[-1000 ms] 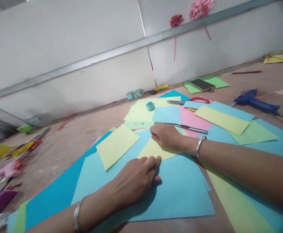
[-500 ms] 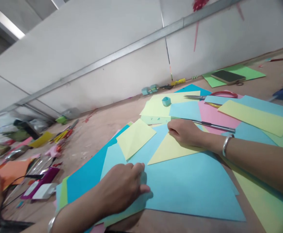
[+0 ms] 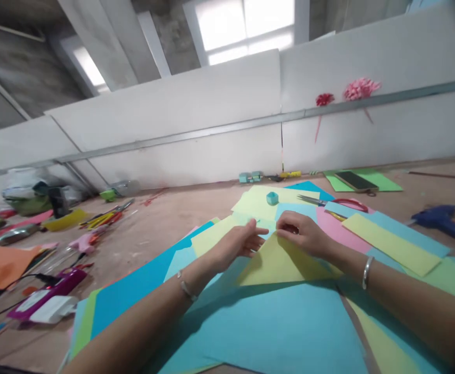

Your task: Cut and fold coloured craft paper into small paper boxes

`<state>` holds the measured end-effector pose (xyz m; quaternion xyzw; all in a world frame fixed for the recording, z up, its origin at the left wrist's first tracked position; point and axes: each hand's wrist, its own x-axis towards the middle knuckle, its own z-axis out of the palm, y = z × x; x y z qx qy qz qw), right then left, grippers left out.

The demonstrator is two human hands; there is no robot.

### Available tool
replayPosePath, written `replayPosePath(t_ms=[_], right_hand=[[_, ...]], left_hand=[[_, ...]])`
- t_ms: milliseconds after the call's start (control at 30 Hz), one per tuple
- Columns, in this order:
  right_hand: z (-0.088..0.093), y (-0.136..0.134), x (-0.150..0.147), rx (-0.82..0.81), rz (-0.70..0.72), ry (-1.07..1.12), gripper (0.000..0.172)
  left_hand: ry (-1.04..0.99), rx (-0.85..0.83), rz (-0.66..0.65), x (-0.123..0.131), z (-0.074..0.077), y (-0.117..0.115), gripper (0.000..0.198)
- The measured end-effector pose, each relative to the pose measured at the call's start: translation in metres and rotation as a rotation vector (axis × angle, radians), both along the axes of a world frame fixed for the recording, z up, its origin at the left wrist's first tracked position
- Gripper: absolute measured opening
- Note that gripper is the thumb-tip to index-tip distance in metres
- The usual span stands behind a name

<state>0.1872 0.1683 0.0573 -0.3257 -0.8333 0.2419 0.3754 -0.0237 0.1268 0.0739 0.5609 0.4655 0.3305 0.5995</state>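
In my right hand (image 3: 303,234), the fingertips pinch the top corner of a folded yellow paper triangle (image 3: 284,265), which is tilted up off the sheets. My left hand (image 3: 243,241) is just left of that corner, fingers apart and holding nothing. Under both hands lie light blue sheets (image 3: 282,322), with darker blue paper (image 3: 133,283) showing at the left. A second yellow paper (image 3: 211,236) is partly hidden behind my left hand. Beyond the hands, a small teal paper ring (image 3: 272,198) sits on pale yellow paper.
Red-handled scissors (image 3: 352,204) and a yellow strip (image 3: 397,244) lie on papers at the right. Further right is a blue glue gun (image 3: 443,223). A phone (image 3: 355,181) rests on green paper near the wall. At left stand a purple power strip (image 3: 48,293) and a white plug (image 3: 53,310).
My right hand has lifted the yellow triangle's corner. My left hand has moved up and right toward it, its fingers now spread. The view has tilted upward; another person's hand at left is gone.
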Motion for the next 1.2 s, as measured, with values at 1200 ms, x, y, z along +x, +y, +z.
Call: replayPosePath(t_ms=[1200], right_hand=[[0.011, 0.001, -0.004, -0.279, -0.347, 0.222, 0.022]], left_hand=[[-0.357, -0.057, 0.380, 0.008, -0.030, 0.001, 0.031]])
